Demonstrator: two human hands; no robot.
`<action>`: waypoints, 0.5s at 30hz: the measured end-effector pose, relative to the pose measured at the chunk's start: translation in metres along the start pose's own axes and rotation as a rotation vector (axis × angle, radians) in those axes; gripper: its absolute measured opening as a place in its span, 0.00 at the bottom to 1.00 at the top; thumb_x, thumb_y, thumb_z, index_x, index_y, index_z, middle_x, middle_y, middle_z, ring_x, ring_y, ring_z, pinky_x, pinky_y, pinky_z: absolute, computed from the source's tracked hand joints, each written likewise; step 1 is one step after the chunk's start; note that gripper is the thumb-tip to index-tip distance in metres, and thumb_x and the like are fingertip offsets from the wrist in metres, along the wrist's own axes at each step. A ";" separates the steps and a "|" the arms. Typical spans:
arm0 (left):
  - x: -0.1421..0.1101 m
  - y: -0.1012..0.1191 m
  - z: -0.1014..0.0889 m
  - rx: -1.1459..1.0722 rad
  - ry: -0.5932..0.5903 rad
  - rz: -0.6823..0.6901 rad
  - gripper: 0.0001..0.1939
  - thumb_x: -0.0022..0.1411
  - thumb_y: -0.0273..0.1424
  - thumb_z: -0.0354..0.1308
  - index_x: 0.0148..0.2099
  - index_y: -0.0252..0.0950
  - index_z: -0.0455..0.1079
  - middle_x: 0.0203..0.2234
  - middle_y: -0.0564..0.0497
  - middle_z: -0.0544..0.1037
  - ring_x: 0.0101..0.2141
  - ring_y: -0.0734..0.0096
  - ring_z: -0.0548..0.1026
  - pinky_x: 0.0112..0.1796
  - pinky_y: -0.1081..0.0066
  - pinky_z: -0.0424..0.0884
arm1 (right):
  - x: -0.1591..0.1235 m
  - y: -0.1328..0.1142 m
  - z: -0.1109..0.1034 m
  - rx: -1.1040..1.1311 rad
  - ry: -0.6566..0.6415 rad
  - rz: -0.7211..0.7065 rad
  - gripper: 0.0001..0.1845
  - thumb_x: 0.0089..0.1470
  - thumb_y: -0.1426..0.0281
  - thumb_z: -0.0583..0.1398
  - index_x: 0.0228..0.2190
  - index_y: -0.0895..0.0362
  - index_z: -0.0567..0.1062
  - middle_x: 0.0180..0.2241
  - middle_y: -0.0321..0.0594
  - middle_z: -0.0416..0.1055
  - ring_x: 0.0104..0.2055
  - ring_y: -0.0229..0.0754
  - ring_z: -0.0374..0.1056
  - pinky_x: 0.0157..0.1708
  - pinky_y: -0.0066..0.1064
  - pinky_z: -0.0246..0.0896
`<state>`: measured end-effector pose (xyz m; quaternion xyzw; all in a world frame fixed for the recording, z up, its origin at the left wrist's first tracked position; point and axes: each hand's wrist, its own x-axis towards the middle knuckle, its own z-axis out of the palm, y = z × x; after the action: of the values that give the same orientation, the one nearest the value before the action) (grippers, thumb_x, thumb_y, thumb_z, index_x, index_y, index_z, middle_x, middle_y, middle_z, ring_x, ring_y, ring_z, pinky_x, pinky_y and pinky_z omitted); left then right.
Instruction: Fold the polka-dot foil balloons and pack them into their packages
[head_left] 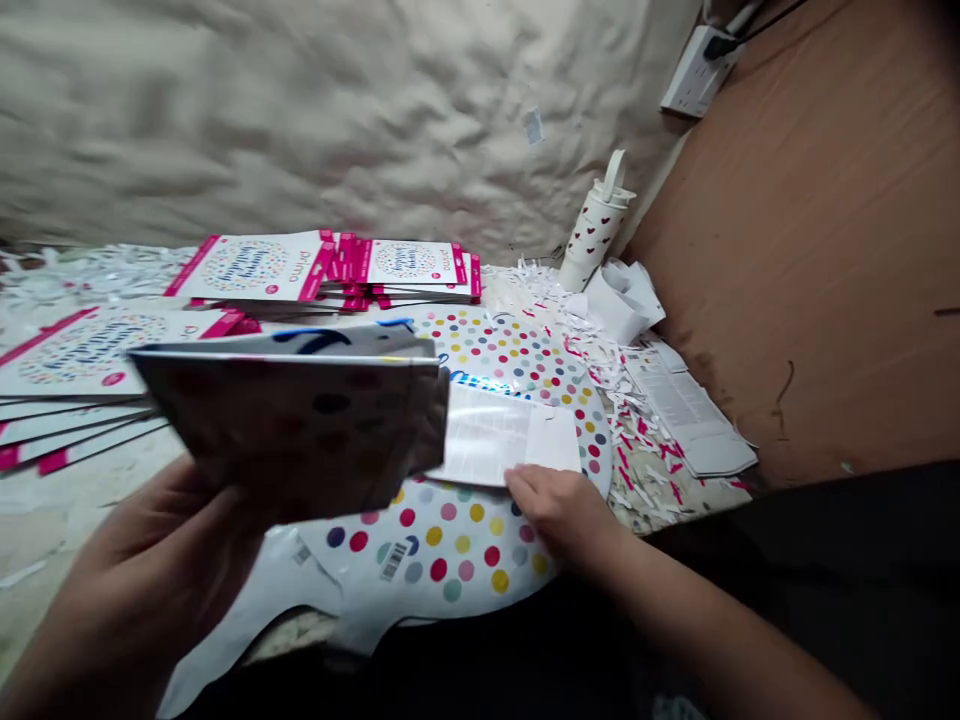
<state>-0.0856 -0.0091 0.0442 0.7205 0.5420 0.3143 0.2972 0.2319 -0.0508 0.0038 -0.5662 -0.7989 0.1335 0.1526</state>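
Two hands in view, ours for the purposes of this log. Left hand (154, 570) at lower left: grip clenched on a flat polka-dot packet (292, 430), held tilted up with its dark dotted face toward the camera and a white top edge with a blue mark. Right hand (559, 515): grip released, fingers loosely curled, resting on a white paper sheet (502, 435) at its lower edge. That sheet lies on a large polka-dot printed sheet (442, 540), which carries a small barcode (394, 560) and spreads across the front of the desk (75, 510).

Behind the packet, we have two stacks of pink-edged printed cards (255, 268). Further cards (82, 365) fan out at far left, just beside the packet. Shredded paper (637, 420) in white and pink is scattered on the right side of the desk, with folded printed leaflets (686, 410) lying on it. A crumpled white paper (619, 300) sits near an upright heart-print cup (592, 235). Back of the desk: a creased fabric wall (300, 120). To the right: a brown cardboard panel (810, 250), with a white power socket (697, 70) above it.
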 end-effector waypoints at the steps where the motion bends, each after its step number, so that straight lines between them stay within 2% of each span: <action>1: 0.003 0.005 0.006 -0.174 -0.009 -0.117 0.22 0.63 0.43 0.41 0.59 0.57 0.56 0.37 0.56 0.79 0.32 0.62 0.76 0.26 0.66 0.72 | 0.005 -0.003 0.009 0.180 -0.038 0.005 0.19 0.57 0.67 0.49 0.43 0.60 0.75 0.43 0.52 0.74 0.45 0.50 0.69 0.44 0.40 0.64; 2: 0.005 0.010 0.014 -0.349 -0.040 -0.224 0.22 0.61 0.45 0.46 0.57 0.54 0.61 0.36 0.54 0.80 0.30 0.63 0.76 0.25 0.68 0.72 | 0.010 -0.004 0.014 0.387 -0.053 0.036 0.21 0.58 0.63 0.49 0.45 0.60 0.73 0.44 0.51 0.73 0.46 0.49 0.69 0.46 0.40 0.64; 4: 0.009 0.021 0.032 -0.642 -0.179 -0.402 0.24 0.54 0.46 0.55 0.53 0.46 0.66 0.35 0.51 0.79 0.30 0.64 0.76 0.28 0.67 0.73 | 0.020 -0.004 0.015 0.836 -0.052 0.097 0.29 0.57 0.54 0.47 0.52 0.58 0.66 0.48 0.49 0.71 0.49 0.48 0.67 0.46 0.40 0.64; 6: 0.015 0.028 0.050 -0.723 -0.347 -0.466 0.26 0.54 0.48 0.56 0.52 0.41 0.66 0.35 0.49 0.79 0.32 0.63 0.76 0.34 0.65 0.74 | 0.031 -0.006 0.011 1.206 -0.061 0.125 0.35 0.52 0.48 0.52 0.55 0.57 0.61 0.50 0.48 0.69 0.50 0.49 0.67 0.44 0.39 0.66; 8: 0.027 0.028 0.064 -0.633 -0.463 -0.439 0.29 0.57 0.52 0.49 0.51 0.37 0.67 0.35 0.47 0.78 0.35 0.61 0.76 0.38 0.63 0.74 | 0.040 -0.008 0.009 1.419 -0.048 0.228 0.34 0.44 0.52 0.62 0.50 0.56 0.67 0.47 0.46 0.72 0.48 0.50 0.69 0.43 0.40 0.67; 9: 0.034 0.024 0.069 -0.527 -0.493 -0.370 0.30 0.59 0.54 0.44 0.51 0.36 0.67 0.38 0.46 0.78 0.38 0.59 0.76 0.40 0.63 0.73 | 0.043 -0.006 0.009 1.476 -0.034 0.321 0.31 0.40 0.56 0.66 0.45 0.57 0.70 0.44 0.46 0.74 0.45 0.50 0.71 0.42 0.40 0.67; 11: 0.047 0.011 0.075 -0.189 -0.520 -0.122 0.32 0.61 0.53 0.39 0.52 0.36 0.68 0.47 0.43 0.74 0.49 0.55 0.70 0.48 0.59 0.67 | 0.044 0.009 0.010 1.485 0.067 0.545 0.25 0.35 0.63 0.69 0.37 0.59 0.74 0.37 0.45 0.77 0.39 0.50 0.74 0.40 0.41 0.69; 13: 0.049 -0.004 0.076 0.226 -0.543 0.148 0.31 0.61 0.50 0.42 0.57 0.36 0.64 0.58 0.42 0.63 0.58 0.51 0.58 0.55 0.53 0.57 | 0.038 0.035 0.009 1.397 0.234 0.720 0.22 0.31 0.66 0.71 0.31 0.60 0.74 0.31 0.43 0.77 0.34 0.48 0.75 0.38 0.40 0.71; 15: 0.037 -0.013 0.075 0.589 -0.555 0.296 0.32 0.59 0.45 0.48 0.61 0.33 0.58 0.61 0.37 0.55 0.60 0.44 0.51 0.55 0.47 0.53 | 0.027 0.065 0.005 1.304 0.383 0.805 0.22 0.29 0.68 0.72 0.30 0.59 0.74 0.29 0.41 0.78 0.32 0.46 0.75 0.36 0.38 0.72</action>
<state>-0.0270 0.0230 -0.0075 0.9017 0.3990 -0.0204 0.1650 0.2772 -0.0042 -0.0233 -0.6213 -0.2530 0.5201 0.5288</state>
